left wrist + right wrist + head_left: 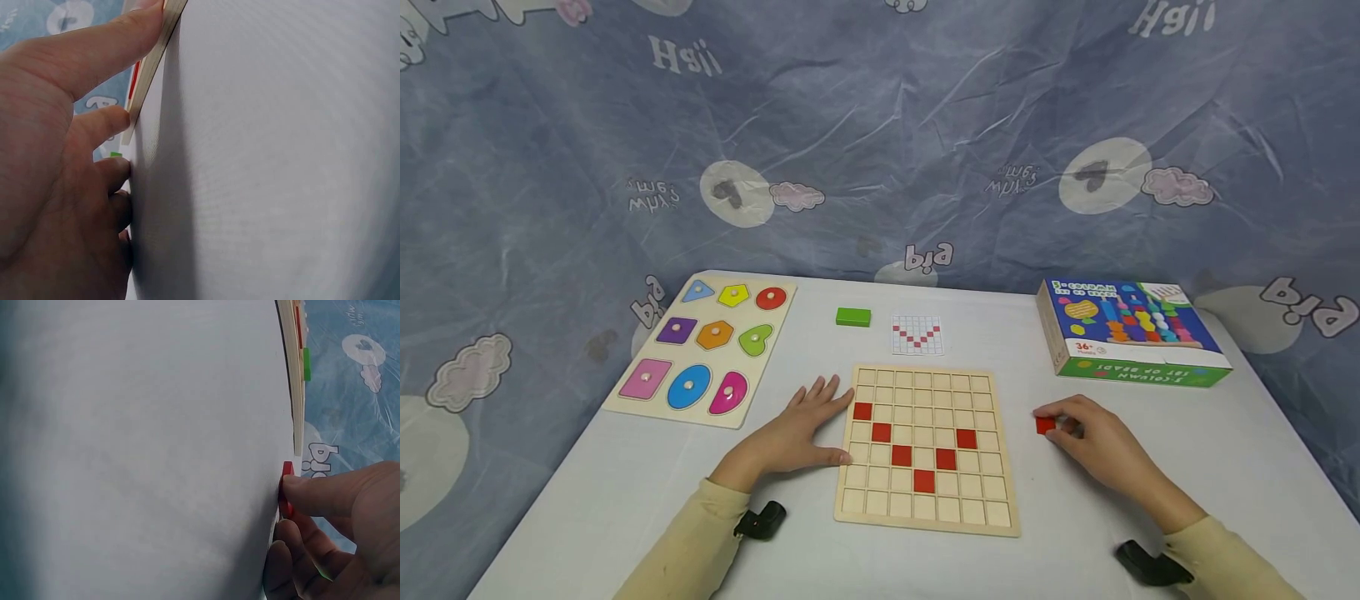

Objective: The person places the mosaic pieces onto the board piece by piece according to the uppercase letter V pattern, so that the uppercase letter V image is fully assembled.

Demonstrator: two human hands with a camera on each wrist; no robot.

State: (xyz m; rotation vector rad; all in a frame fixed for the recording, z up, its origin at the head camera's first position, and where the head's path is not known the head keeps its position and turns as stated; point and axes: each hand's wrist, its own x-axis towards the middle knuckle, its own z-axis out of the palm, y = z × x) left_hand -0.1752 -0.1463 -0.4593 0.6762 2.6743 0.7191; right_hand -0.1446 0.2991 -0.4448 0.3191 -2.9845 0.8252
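A wooden grid board [927,527] lies on the white table, with several red square tiles in its cells forming a V whose right arm is shorter. My left hand [797,429] rests at the board's left side, fingers spread, thumb and index fingertip right at the edge. In the left wrist view the thumb [119,47] lies over the board's rim. To the right of the board, my right hand [1093,442] pinches a red square tile [1045,425] between thumb and fingers, close over the table. The right wrist view shows that tile [286,487] held on edge.
Behind the board lie a printed pattern card [917,335] with a red V and a green block [853,317]. A knobbed shape puzzle [700,354] lies at the left. At the back right stands a bead toy box [1135,333]. A patterned blue cloth [880,150] hangs behind.
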